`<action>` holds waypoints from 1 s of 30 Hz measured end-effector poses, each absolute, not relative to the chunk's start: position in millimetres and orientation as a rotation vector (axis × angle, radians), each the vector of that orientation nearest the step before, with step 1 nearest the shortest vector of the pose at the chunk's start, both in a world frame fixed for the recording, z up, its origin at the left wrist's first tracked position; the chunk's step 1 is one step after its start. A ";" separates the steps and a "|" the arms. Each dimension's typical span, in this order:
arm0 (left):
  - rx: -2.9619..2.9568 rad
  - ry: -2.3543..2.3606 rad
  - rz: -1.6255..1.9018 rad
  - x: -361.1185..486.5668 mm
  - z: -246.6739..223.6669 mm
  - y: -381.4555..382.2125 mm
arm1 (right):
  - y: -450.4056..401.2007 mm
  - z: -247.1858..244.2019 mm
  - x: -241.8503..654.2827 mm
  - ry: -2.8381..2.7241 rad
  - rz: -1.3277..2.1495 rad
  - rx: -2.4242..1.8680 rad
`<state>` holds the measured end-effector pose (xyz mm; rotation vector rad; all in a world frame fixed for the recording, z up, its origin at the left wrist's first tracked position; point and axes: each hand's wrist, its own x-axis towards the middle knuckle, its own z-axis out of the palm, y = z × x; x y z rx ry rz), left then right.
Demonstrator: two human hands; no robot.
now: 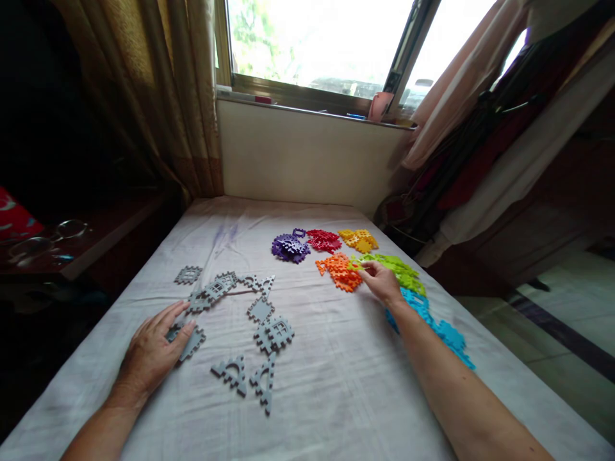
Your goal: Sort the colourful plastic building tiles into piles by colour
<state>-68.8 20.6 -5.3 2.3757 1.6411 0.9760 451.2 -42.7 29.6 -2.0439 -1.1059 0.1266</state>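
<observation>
My left hand (150, 349) lies with its fingers stretched out over a grey interlocking tile (192, 344), partly covering it. Other grey notched pieces, some square and some triangular, are spread about the middle of the sheet, such as a plain square tile (261, 310) and a triangular piece (233, 373). At the right, the fingers of my right hand (381, 282) are pinched on a lime green notched piece (355, 262). This piece is between the orange pile (343, 274) and the green pile (401, 272). Blue pieces (446, 330) lie beside my right forearm.
Purple (290, 248), red (323, 240) and yellow (360, 240) piles sit farther back on the bed-like surface (317, 410). A window with a pink cup (379, 106) on its sill is ahead. Clothes (519, 147) hang at the right, a curtain (187, 96) at the left.
</observation>
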 end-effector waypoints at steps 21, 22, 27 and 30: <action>2.217 1.857 0.389 -23.2 35.0 100.1 | -60.8 14.7 276.7 -1.934 0.210 -1.722; 2.242 1.813 0.376 -14.5 33.5 96.7 | -60.2 14.8 268.4 -1.932 0.240 -1.715; 2.390 1.489 0.329 6.2 28.3 59.2 | -82.5 18.5 251.4 -2.137 0.330 -1.569; 2.470 1.402 0.268 -13.4 33.5 29.1 | -102.7 19.1 246.5 -2.334 0.363 -1.460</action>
